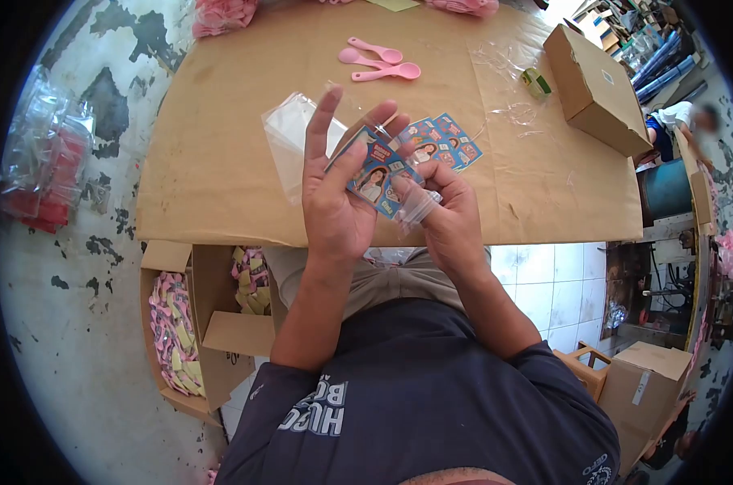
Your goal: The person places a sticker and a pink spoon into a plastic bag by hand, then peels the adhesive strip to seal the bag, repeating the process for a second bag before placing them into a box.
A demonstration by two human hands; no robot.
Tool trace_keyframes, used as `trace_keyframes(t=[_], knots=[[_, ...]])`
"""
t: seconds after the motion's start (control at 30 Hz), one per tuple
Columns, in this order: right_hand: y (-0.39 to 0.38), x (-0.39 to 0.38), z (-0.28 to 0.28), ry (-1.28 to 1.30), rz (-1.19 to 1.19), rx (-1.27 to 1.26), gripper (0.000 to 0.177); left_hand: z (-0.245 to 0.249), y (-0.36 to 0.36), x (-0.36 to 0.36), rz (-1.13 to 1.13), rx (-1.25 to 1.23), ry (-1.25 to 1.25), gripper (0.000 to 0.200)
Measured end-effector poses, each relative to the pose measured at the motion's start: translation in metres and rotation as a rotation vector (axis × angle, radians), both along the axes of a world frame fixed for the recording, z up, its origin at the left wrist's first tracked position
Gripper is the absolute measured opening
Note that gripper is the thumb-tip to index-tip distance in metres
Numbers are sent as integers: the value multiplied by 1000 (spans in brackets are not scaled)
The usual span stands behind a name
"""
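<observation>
My left hand (331, 194) has its thumb pressed on a blue printed card (374, 179), with the other fingers raised behind it. At the card's right edge, my right hand (455, 214) pinches a small clear plastic bag (419, 208), its thumb and forefinger touching the card. Just beyond my hands, more blue printed cards (457, 141) lie fanned out on the brown-covered table (221, 162). To the left, partly behind my left hand, lies a stack of clear plastic bags (289, 133). Several pink measuring spoons (382, 63) rest farther back.
An open cardboard box (597, 89) stands at the table's back right, beside a yellow-green tape roll (535, 82) and plastic scraps (508, 117). Pink bundles (223, 16) sit along the far edge. Boxes of packed pink pieces (172, 331) stand below left. Another person (678, 121) is at right.
</observation>
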State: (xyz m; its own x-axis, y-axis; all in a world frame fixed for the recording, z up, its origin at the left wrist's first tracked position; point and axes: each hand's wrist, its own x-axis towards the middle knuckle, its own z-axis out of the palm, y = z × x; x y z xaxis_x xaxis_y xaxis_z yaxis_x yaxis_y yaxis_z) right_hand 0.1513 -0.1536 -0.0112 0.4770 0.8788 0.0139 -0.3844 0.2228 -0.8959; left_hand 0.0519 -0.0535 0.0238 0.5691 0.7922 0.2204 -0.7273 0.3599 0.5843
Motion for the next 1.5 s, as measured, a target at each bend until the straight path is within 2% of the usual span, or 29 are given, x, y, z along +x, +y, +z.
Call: trace_keyframes(t=[0.1, 0.27, 0.47, 0.57, 0.63, 0.67, 0.7, 0.77, 0.8, 0.83, 0.9, 1.03, 1.1, 1.23, 1.3, 1.43, 1.5], knots=[[4, -6, 3, -29, -27, 19, 17, -6, 3, -1, -79, -25, -91, 64], [8, -16, 2, -116, -114, 17, 17, -12, -1, 1, -154, -31, -200, 59], [17, -21, -7, -134, -182, 49, 25, -9, -8, -1, -99, -44, -136, 55], [15, -25, -5, -230, -258, 90, 29, -12, -5, -8, -73, -27, -93, 55], [8, -29, 11, -725, -361, 51, 41, -14, 1, -16, -38, -38, -59, 55], [6, -25, 8, -886, -396, 133, 37, -14, 3, -15, 25, -56, -61, 51], [4, -21, 12, -897, -392, 140, 37, -18, 10, -18, 30, -54, -74, 51], [1, -16, 23, -1207, -275, 220, 22, -28, 32, -32, 50, -209, -140, 50], [3, -17, 31, -1165, -268, 179, 12, -28, 40, -39, 89, -216, -150, 47], [8, -11, 35, -1171, -268, 181, 12, -29, 46, -48, 88, -215, -156, 47], [25, 12, 45, -1236, -201, 73, 11, -30, 57, -62, 248, -208, -151, 47], [88, 62, 49, -1394, -170, -7, 17, -33, 58, -77, 295, -213, -173, 48], [119, 83, 43, -1636, -96, -66, 28, -33, 50, -81, 285, -229, -146, 50], [171, 109, 24, -1747, 28, -62, 35, -32, 50, -87, 297, -239, -138, 52], [178, 108, 19, -2062, 77, -52, 39, -36, 53, -93, 342, -215, -115, 58], [185, 107, 17, -2120, 104, -29, 37, -40, 54, -97, 367, -222, -106, 58], [187, 110, 14, -2025, 80, -16, 33, -44, 53, -94, 292, -246, -147, 55]])
